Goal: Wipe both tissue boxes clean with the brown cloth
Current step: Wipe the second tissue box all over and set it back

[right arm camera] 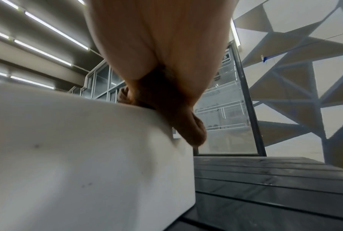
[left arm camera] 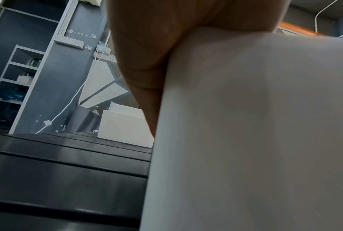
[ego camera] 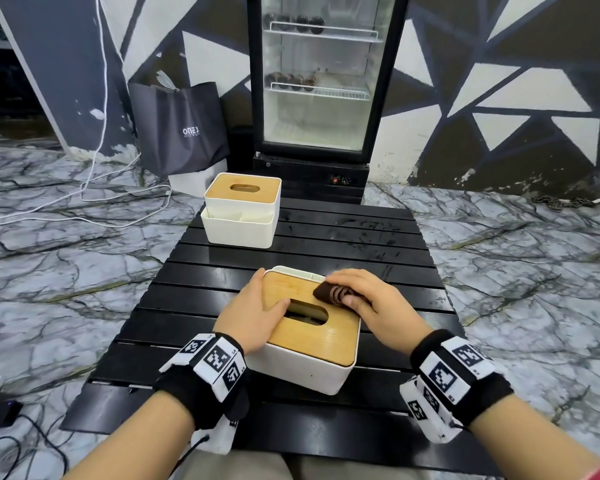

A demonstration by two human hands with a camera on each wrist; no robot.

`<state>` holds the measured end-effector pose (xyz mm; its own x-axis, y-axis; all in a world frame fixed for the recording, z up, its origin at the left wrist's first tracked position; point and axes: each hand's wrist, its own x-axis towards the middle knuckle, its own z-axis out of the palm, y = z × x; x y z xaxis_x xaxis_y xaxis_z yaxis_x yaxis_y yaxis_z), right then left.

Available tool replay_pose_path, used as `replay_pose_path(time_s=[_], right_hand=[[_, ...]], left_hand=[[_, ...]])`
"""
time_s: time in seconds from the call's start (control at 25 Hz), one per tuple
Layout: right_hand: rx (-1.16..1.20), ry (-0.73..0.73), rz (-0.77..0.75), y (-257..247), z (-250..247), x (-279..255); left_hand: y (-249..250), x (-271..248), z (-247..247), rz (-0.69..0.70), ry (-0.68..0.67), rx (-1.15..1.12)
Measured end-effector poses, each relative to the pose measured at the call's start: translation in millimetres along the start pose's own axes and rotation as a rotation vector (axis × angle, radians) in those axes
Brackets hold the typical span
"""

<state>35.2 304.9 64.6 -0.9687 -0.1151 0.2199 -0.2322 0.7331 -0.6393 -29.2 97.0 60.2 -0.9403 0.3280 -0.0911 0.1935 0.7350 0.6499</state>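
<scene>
A white tissue box with a wooden lid [ego camera: 309,336] stands near me on the black slatted table [ego camera: 378,244]. My left hand [ego camera: 253,313] holds its left side, thumb lying on the lid by the slot. My right hand [ego camera: 361,297] presses the folded brown cloth [ego camera: 331,293] onto the lid's far right corner, thumb and fingers curled round it. In the left wrist view the box's white wall [left arm camera: 245,132] fills the right half under my palm. The right wrist view shows the box wall [right arm camera: 87,156] and a bit of cloth [right arm camera: 123,95]. The second tissue box [ego camera: 241,211] stands at the table's far left.
A glass-door fridge [ego camera: 321,81] stands behind the table. A dark shopping bag [ego camera: 179,128] leans left of it, with white cables [ego camera: 94,188] on the marble floor. The second box [left arm camera: 125,126] also shows in the left wrist view on the table slats [left arm camera: 68,171].
</scene>
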Motion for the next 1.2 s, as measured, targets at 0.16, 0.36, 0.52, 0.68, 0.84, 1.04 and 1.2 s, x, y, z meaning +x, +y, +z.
replay_pose_path(time_s=[0.16, 0.36, 0.52, 0.68, 0.84, 1.04, 1.2], right_hand=[[-0.091, -0.046, 0.035, -6.8, 1.4, -0.9], [-0.192, -0.157, -0.026, -2.7, -9.8, -14.5], [-0.26, -0.212, -0.049, -10.3, -5.1, 4.8], [-0.327, -0.278, -0.06, -22.4, -0.6, 26.3], [-0.371, -0.328, -0.084, -34.8, 12.3, 47.4], [-0.37, -0.315, -0.081, -32.0, 11.7, 44.7], [-0.377, -0.309, -0.051, -28.2, 6.9, 34.6]], left_hand=[[-1.6, -0.8, 0.4, 0.006, 0.005, -0.011], [-6.1, 2.1, -0.1, 0.019, -0.024, -0.089], [-8.6, 4.1, -0.2, 0.041, -0.054, -0.103], [-10.3, 6.0, 0.6, 0.065, -0.052, -0.106], [-13.4, 6.7, 1.9, 0.081, -0.056, -0.133], [-15.2, 8.3, 2.3, 0.068, -0.056, -0.162], [-11.9, 4.5, 0.2, 0.061, -0.074, -0.177]])
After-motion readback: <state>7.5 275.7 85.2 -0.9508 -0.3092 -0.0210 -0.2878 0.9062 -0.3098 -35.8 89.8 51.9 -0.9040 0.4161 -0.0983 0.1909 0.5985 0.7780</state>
